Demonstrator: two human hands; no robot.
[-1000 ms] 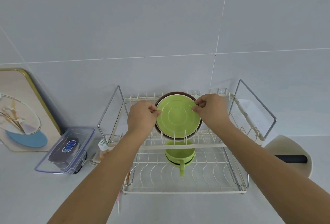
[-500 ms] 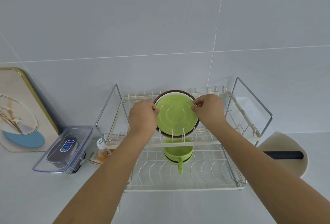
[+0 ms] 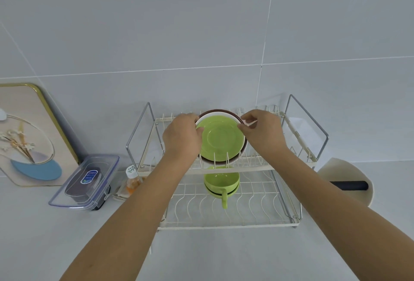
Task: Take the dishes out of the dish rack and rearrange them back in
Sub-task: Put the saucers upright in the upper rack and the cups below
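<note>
While both hands reach into the top tier of the rack [image 3: 230,169], the green plate [image 3: 220,138] stands on edge there between the cream wire prongs, its face turned toward the camera. It is a round, glossy, lime-green saucer with a shallow ring pressed into its middle. Close behind it stands a white plate [image 3: 206,117], of which only a thin crescent of rim shows at the upper left, and behind that a brown plate [image 3: 215,111], seen as a dark band round the top and lower right. The three stand packed together; whether they touch cannot be told.

The left hand [image 3: 181,138] has its fingers curled at the left rim of the stack, thumb tip on the green plate's edge, pinching it. The right hand [image 3: 262,132] pinches the upper right rim between thumb and forefinger, the other fingers curled loosely behind.

On the lower tier, right under the plates, sits a green cup [image 3: 221,183], handle pointing toward the camera, with a dark rim of something beneath it.

The rack is cream wire with chrome side handles, two tiers, set on a pale counter [image 3: 67,247] against a grey tiled wall. To its left lie a small bottle [image 3: 132,178] and a clear lidded box [image 3: 87,182]; a gold-edged tray [image 3: 29,132] leans on the wall. To the right is a beige board [image 3: 349,173] with a black handle [image 3: 348,185] across it.
</note>
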